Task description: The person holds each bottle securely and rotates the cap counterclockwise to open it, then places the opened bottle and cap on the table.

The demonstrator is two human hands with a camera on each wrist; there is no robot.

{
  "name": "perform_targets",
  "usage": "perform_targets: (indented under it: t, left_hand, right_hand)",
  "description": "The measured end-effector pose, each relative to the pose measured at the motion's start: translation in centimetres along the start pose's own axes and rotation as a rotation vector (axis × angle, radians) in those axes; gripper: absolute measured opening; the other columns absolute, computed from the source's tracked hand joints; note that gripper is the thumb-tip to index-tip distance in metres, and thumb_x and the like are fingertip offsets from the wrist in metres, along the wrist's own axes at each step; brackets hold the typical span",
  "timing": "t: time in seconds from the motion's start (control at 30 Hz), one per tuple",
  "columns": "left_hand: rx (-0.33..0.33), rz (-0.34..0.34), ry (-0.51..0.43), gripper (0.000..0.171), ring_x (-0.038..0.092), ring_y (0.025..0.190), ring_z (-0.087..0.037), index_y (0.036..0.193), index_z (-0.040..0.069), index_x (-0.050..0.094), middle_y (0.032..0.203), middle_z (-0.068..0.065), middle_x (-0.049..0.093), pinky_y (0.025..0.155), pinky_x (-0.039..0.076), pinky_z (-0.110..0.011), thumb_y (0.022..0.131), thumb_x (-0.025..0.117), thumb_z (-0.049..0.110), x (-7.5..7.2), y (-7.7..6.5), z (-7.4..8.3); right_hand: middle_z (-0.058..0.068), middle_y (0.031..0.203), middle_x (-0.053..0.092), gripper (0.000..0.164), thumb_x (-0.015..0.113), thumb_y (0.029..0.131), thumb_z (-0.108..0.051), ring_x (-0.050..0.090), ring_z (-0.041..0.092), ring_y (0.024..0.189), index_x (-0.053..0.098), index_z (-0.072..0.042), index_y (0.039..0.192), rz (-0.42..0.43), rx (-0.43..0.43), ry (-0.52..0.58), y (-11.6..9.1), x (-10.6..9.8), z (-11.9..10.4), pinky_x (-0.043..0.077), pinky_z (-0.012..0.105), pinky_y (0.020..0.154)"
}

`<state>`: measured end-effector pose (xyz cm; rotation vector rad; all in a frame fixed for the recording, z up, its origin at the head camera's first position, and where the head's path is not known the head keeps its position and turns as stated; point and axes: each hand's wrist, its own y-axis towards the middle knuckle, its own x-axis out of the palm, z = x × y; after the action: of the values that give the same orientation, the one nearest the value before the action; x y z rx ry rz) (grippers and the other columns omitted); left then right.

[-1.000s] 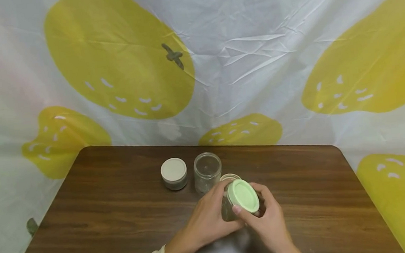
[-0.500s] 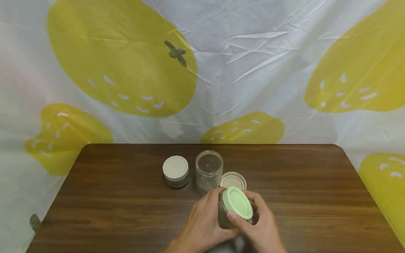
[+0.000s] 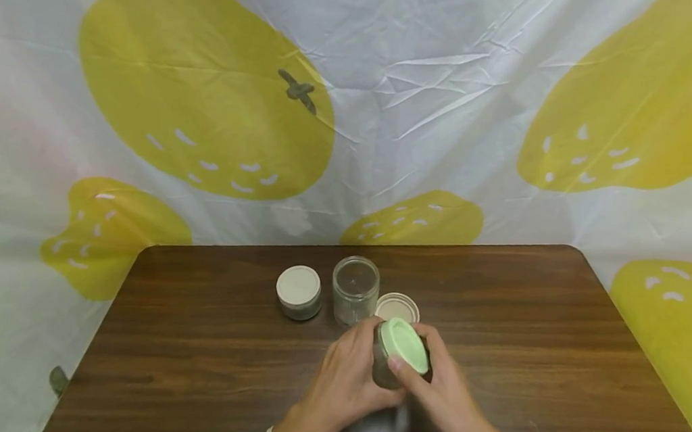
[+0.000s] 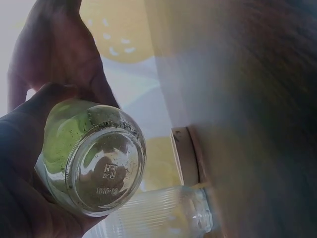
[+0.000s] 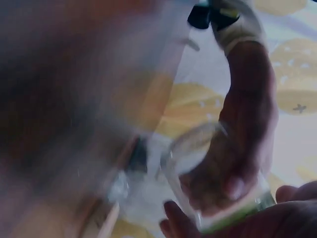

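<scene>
A clear glass jar (image 4: 106,163) with a light green lid (image 3: 406,347) is held tilted above the table, its lid facing up and to the right. My left hand (image 3: 343,379) grips the jar's body from the left side. From the right, my right hand (image 3: 441,388) holds the lid, thumb on its near edge and fingers round the far side. In the left wrist view the jar's embossed base faces the camera. Lid and jar look joined; whether the lid is loose cannot be told.
Behind the hands stand an uncovered clear jar (image 3: 355,296) and a short jar with a white lid (image 3: 299,287). A loose cream lid (image 3: 398,307) lies just beyond my fingers. A patterned cloth (image 3: 425,135) hangs behind the brown table (image 3: 181,364).
Both hands and the green-lidded jar have shifted slightly left and nearer to me, uncovering more of the cream lid. The right hand's fingers have moved a little around the green lid.
</scene>
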<state>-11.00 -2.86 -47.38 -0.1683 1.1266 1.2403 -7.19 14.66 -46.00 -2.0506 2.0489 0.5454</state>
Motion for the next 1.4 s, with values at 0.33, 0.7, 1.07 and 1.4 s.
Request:
perform_targets:
  t: [0.33,0.7,1.07,1.4]
  left_hand:
    - [0.027,-0.003,0.079,0.086,0.067,0.093,-0.01,0.13,0.011,0.059,0.109,0.003,0.07,0.081,0.061,-0.03,0.061,0.093,0.05,-0.3,0.5,-0.1]
    - [0.104,0.076,0.221,0.085,0.066,0.088,-0.011,0.124,0.01,0.061,0.103,0.004,0.068,0.082,0.059,-0.028,0.057,0.092,0.05,-0.2,0.9,0.2]
    - [0.092,0.091,0.263,0.089,0.069,0.093,-0.013,0.126,0.008,0.062,0.108,0.003,0.071,0.086,0.06,-0.028,0.055,0.094,0.052,-0.1,0.7,0.0]
    - [0.087,0.093,0.249,0.089,0.069,0.091,-0.013,0.125,0.009,0.062,0.107,0.003,0.07,0.083,0.06,-0.029,0.054,0.093,0.051,0.0,0.7,-0.1]
  right_hand:
    - [-0.006,0.095,0.071,0.04,0.063,0.101,-0.055,0.059,0.006,0.077,0.066,-0.021,0.121,-0.081,-0.048,-0.559,2.2,-2.1,-1.5,0.049,0.031,0.068]
    - [0.001,0.078,0.071,0.049,0.061,0.098,-0.064,0.061,0.016,0.064,0.068,-0.016,0.109,-0.045,-0.016,-0.693,3.1,-2.2,-1.4,0.044,0.037,0.055]
    - [-0.003,0.063,0.06,0.047,0.067,0.094,-0.064,0.053,0.015,0.056,0.065,-0.018,0.103,-0.018,-0.046,-0.666,3.5,-1.6,-1.3,0.041,0.033,0.051]
    - [-0.007,0.06,0.053,0.042,0.069,0.094,-0.061,0.048,0.011,0.054,0.064,-0.019,0.099,0.019,-0.064,-0.603,3.6,-1.3,-0.9,0.037,0.028,0.05]
